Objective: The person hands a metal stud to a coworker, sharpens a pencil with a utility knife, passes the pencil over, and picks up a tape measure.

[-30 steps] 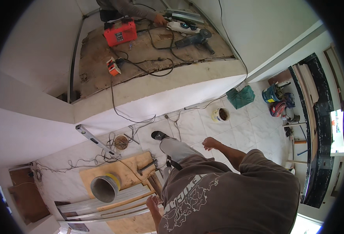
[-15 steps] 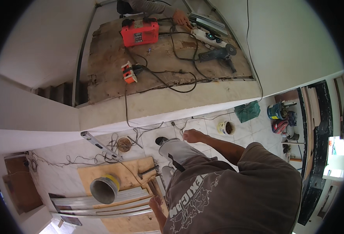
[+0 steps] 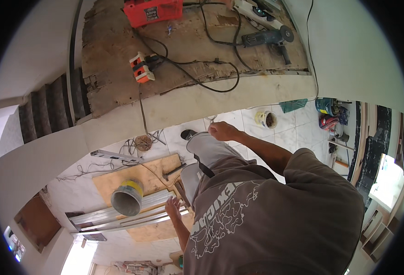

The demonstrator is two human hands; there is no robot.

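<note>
My right hand (image 3: pixel 221 131) is held out over my bent leg (image 3: pixel 213 150), near the overhang of the ledge (image 3: pixel 270 87), with its fingers curled; what is inside them, if anything, I cannot make out. My left hand (image 3: pixel 174 207) hangs beside my body, fingers apart and loosely bent, above metal profiles (image 3: pixel 119 217). On the ledge's worn board top lie a red toolbox-like case (image 3: pixel 153 10), an angle grinder (image 3: pixel 266 39), an orange socket block (image 3: pixel 141 68) with looping cables, and a white tool (image 3: pixel 254 13).
A grey bucket (image 3: pixel 126 197) stands on a wooden board (image 3: pixel 105 183) at lower left, near a level (image 3: pixel 115 155). A small bucket (image 3: pixel 266 119) stands beyond my leg. Buckets and bags (image 3: pixel 328 110) line the right wall. Dark stairs (image 3: pixel 46 110) show at left.
My right hand has moved up toward the ledge and left; my left hand has risen. The view has shifted, revealing more stairs and putting the co-worker's arm mostly out of the top edge.
</note>
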